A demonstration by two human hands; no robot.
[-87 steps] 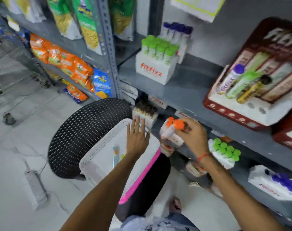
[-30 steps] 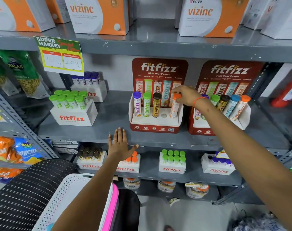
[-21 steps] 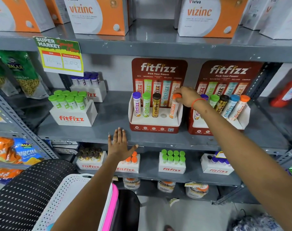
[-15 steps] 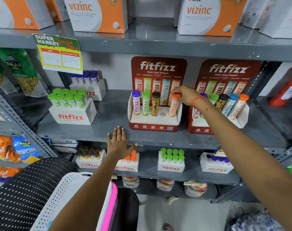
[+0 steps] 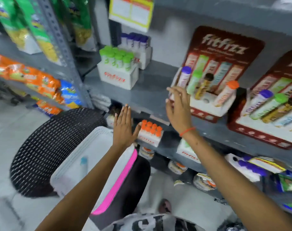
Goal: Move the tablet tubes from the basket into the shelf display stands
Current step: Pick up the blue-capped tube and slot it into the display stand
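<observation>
Motion-blurred shelf labels unreadable, white basket (image 5: 71, 165) partly behind left arm, blue-capped tube (image 5: 83, 164) inside, left hand (image 5: 123, 129) and right hand (image 5: 178, 110) both spread, empty, before red display stand (image 5: 207, 105)

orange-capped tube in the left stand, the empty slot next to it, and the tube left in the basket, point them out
orange-capped tube (image 5: 226, 93): head view, on its white body below the cap
empty slot (image 5: 206, 100): head view, on the round hole in the stand's white base
tube in the basket (image 5: 83, 165): head view, on its pale body below the blue cap
</observation>
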